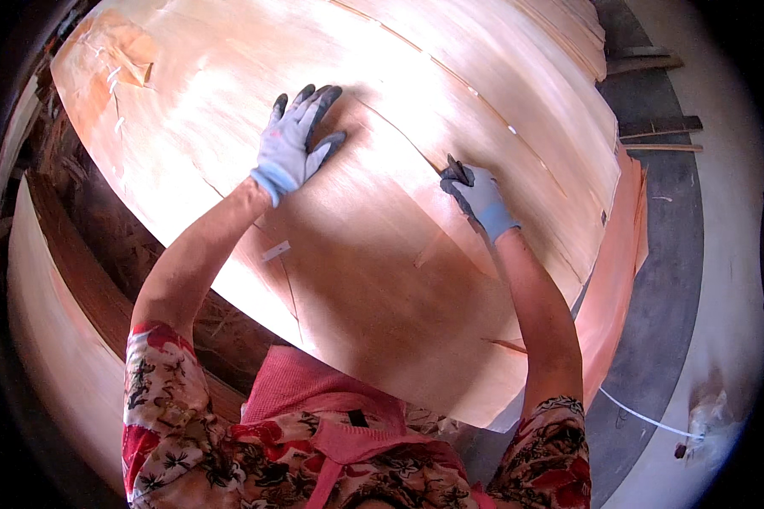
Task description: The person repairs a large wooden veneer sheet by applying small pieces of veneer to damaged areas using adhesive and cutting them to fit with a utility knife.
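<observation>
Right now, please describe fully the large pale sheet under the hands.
The sheet looks like thin wood veneer, pinkish tan, bright where light falls. It lies broadly flat before the person, with long crack-like lines and a white strip near its lower-left edge. The left hand rests spread on it; the right hand, bunched, is at one line.

Veneer [356, 220] lies clear between left hand [295, 142] and right hand [477, 191].

Left gloved hand [295, 144] spread across the pale wood sheet [356, 246], and here's the right hand [475, 193] (fingers bunched) at a thin, dark crack [401, 131]!
</observation>
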{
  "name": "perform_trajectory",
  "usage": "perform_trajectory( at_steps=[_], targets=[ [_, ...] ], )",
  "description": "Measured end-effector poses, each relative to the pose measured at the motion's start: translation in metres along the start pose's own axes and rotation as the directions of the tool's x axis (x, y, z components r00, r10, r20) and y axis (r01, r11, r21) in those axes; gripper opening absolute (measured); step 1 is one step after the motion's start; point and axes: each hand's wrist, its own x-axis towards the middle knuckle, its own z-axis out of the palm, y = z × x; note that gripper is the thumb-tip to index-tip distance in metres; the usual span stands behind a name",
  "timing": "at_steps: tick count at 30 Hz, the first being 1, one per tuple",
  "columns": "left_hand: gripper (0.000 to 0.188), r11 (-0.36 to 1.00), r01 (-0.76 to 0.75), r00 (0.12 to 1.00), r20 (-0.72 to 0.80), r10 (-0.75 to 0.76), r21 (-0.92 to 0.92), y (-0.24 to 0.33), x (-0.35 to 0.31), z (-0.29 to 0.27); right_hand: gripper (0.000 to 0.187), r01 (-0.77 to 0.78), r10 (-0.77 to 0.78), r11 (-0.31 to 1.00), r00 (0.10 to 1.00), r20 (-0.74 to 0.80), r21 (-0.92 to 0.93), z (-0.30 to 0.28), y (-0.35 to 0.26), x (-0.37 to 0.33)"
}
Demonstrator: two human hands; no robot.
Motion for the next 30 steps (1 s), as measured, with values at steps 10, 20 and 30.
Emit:
perform_trajectory(
  at_steps=[10, 20, 30],
  targets=[
    [0.064, 0.993, 0.028, 0.999, 0.026, -0.031, 0.112, -0.014, 0.029, 0.052, 0.028, 0.39, -0.468, 0.867, 0.85, -0.241, -0.309, -0.026, 0.023, 0.006],
    [0.07, 0.991, 0.094, 0.995, 0.026, -0.096, 0.092, -0.012, 0.028, 0.042, 0.028, -0.062, 0.034, 0.982, 0.987, 0.157, 0.179, 0.004, -0.036, -0.056],
    [0.074, 0.981, 0.104, 0.993, 0.042, -0.113, 0.162, -0.021, 0.021, 0.045, 0.045, -0.074, 0.185, 0.966, 0.867, 0.463, -0.247, 0.013, -0.058, -0.17]
  ],
)
